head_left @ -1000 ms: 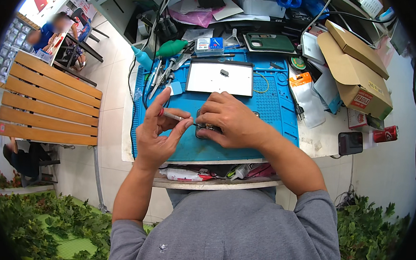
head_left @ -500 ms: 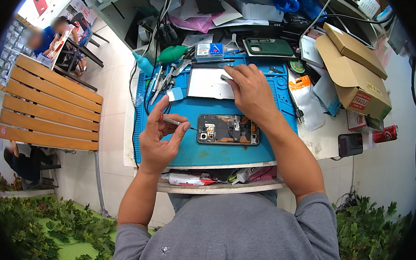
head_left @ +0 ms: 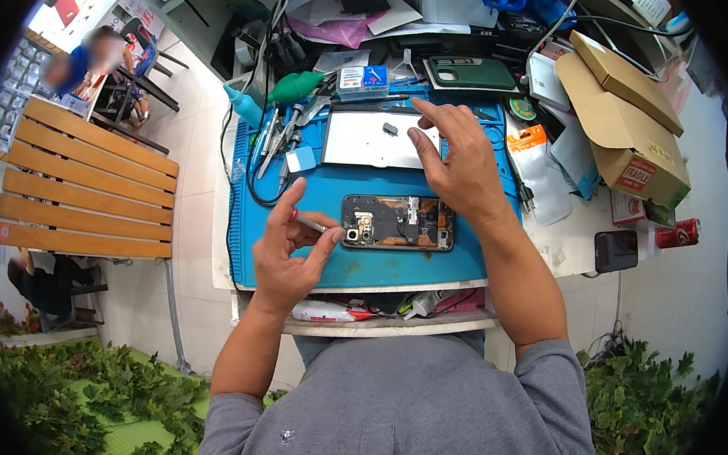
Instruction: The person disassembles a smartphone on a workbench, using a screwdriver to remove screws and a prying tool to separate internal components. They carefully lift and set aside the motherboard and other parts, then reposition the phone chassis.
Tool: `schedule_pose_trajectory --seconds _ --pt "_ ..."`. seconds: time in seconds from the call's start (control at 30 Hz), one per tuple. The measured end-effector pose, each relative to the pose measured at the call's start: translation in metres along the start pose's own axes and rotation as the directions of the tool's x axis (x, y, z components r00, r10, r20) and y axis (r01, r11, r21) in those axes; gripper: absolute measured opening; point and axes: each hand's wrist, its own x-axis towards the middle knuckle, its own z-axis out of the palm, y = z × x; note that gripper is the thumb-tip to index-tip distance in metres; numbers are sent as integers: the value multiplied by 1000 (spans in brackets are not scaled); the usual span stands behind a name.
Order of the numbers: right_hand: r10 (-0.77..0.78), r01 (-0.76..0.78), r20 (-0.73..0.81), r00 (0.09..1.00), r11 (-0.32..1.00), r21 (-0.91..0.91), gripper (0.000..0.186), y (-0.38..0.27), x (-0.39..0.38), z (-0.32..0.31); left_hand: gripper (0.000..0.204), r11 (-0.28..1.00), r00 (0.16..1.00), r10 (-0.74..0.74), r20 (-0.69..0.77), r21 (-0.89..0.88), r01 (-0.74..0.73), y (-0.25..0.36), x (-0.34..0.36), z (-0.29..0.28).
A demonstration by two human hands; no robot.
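Note:
A smartphone with its back off point(head_left: 387, 227), its inner parts showing, lies on a blue work mat point(head_left: 344, 272). Just left of it, my left hand point(head_left: 283, 260) pinches a slim precision screwdriver point(head_left: 311, 223) between thumb and fingers. Its tip is near the phone's camera end; I cannot tell whether it touches. Beyond the phone is a flat white tray point(head_left: 356, 148) with a dark rim. On that tray rests a small dark grey part point(head_left: 390, 130). My right hand point(head_left: 464, 163) hovers over the tray's right end, thumb and fingers apart, holding nothing.
Tweezers and other hand tools point(head_left: 279, 143) cluster left of the tray, near a green air blower point(head_left: 296, 88). Behind are a small clear-and-blue box point(head_left: 363, 79) and a green phone case point(head_left: 472, 74). Cardboard boxes point(head_left: 612, 118) and a red can point(head_left: 678, 233) stand right.
My right hand has let go of the small grey part, which now lies on the white tray. That hand has drawn back to the right with its fingers spread.

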Motion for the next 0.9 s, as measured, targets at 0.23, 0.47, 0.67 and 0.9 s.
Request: schedule_pose_trajectory --seconds 0.23,0.47,0.67,0.9 --pt "4 -4 5 1000 1000 13 35 -1 1 -2 88 1000 1000 15 18 10 -15 -3 -1 3" --pt "5 -4 -2 1000 999 44 32 -4 0 -3 84 1000 1000 4 8 13 -4 -4 1 4" --pt "-7 8 -5 1000 998 65 31 -6 0 -5 87 999 999 -35 -21 6 35 -5 9 2" --pt "3 -2 -3 1000 994 109 29 -9 0 -8 85 1000 999 11 -33 -4 -11 -4 28 10"
